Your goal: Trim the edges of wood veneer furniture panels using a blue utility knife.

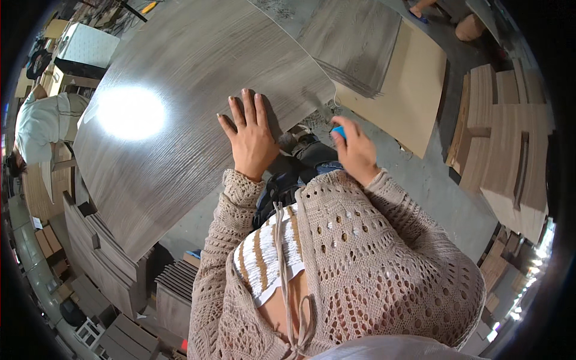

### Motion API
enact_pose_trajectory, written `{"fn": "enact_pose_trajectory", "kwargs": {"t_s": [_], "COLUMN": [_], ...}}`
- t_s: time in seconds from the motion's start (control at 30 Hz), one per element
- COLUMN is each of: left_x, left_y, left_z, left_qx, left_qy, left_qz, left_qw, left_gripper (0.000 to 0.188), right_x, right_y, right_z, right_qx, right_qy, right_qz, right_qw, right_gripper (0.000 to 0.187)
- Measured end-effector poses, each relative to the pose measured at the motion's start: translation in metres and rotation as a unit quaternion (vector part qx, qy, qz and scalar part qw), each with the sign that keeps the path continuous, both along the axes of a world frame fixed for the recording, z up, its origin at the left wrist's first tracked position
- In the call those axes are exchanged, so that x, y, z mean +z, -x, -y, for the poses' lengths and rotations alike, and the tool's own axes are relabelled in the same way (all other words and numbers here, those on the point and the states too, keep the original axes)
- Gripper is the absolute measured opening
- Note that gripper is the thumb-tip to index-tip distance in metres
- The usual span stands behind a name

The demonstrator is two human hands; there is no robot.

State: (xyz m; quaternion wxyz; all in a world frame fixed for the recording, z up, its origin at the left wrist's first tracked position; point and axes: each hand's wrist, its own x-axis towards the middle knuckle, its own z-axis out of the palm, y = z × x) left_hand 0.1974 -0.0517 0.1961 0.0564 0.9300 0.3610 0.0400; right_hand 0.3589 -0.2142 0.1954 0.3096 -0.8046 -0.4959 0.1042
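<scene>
A large, flat grey-brown wood-grain panel (198,66) is spread across the upper left and centre, its left part whitened by a round glare. The bare left hand (252,141) is laid palm-down near its lower right edge, fingers spread, nothing grasped. By the panel's right-hand corner, a small tool with a bright blue handle (339,131) is gripped in the curled right hand (358,153); the tool's far end is blurred, and whether the panel is touched by it cannot be told. Just beyond that corner, a pile of grey wood-grain boards (357,45) is stacked on a broad tan sheet (420,78). The far right is taken up by stacked brown boards (510,144). The lower left is crowded by leaning grey panels (102,252). Beside the panel's left edge, a bending co-worker in white (42,129) is seen.
</scene>
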Motion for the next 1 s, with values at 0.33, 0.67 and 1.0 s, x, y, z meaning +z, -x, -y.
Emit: {"fn": "enact_pose_trajectory", "kwargs": {"t_s": [0.33,0.67,1.0], "left_x": [-0.019,-0.019,-0.02], "left_y": [-0.002,-0.003,-0.002], "left_z": [0.01,0.011,0.017], "left_qx": [0.019,-0.007,0.036], "left_qy": [-0.06,-0.044,-0.023], "left_qz": [0.028,0.048,0.068], "left_qw": [0.998,0.998,0.997], "left_gripper": [0.072,0.071,0.074], "right_x": [-0.001,-0.002,0.003], "right_y": [-0.046,-0.066,-0.094], "right_z": [0.007,-0.047,-0.007], "right_qx": [-0.02,-0.019,0.118], "right_qy": [-0.027,-0.003,-0.021], "right_qz": [0.122,0.104,-0.008], "right_qw": [0.992,0.994,0.993], "right_gripper": [0.024,0.022,0.026]}}
